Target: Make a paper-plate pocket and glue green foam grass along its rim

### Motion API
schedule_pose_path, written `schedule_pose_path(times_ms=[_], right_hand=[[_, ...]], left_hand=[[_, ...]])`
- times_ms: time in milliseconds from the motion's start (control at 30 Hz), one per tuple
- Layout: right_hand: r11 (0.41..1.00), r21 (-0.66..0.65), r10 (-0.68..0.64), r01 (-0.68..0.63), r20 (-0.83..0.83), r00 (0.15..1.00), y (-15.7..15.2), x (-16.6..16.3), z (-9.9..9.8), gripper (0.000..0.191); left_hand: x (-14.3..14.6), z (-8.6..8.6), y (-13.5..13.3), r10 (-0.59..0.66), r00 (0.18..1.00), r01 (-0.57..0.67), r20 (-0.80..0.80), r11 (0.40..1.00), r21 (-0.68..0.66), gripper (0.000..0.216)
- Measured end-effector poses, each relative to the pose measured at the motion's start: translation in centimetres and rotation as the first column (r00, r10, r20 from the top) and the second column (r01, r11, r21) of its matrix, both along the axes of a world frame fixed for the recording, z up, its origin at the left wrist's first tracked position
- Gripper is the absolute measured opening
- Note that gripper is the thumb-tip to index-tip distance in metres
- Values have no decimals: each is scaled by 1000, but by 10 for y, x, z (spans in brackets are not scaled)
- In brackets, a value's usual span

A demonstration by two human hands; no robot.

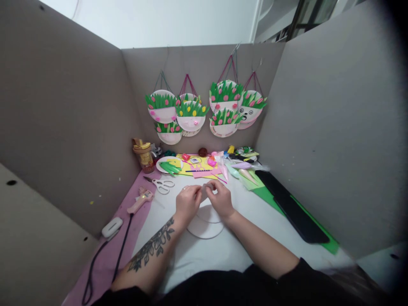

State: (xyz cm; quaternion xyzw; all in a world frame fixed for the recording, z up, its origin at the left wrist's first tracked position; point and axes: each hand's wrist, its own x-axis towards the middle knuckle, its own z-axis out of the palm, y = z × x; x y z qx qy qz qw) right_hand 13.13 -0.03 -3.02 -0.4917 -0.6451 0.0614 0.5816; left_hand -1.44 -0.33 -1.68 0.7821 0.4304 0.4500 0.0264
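Note:
My left hand [188,203] and my right hand [220,199] meet over the middle of the table, thumbs and fingertips closed. Between them they pinch a small greyish flat piece [204,192], partly hidden by the fingers; I cannot tell what it is made of. Just below the hands a white paper plate [205,231] lies on the white tabletop, with another white curved edge overlapping its upper part. White-handled scissors [163,186] and a pink glue gun [140,202] lie to the left of my left hand.
A plate with green paper leaves [170,167], yellow and pink paper [207,172] and pastel piping-style bags [244,165] lie at the back. A cup [144,157] stands back left. A black flat object [293,208] lies right. Decorated plates [191,121] hang on the grey back panel.

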Motion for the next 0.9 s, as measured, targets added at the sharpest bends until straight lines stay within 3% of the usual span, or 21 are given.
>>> schedule_pose_path(times_ms=[233,467,733,900], right_hand=[[980,-137,122,-147,-174,977,1,4,4,9],[994,-102,23,-33,-97,995,0,-1,1,8],[975,-149,131,-166,-223,966,2,3,1,11],[993,-111,28,-42,-123,992,1,0,-1,9]], left_hand=[[-2,3,1,-2,995,10,96,997,-80,12],[2,1,-2,0,992,12,125,995,-96,13],[1,2,0,-3,956,65,292,977,-203,16],[6,0,-4,0,949,75,315,972,-225,16]])
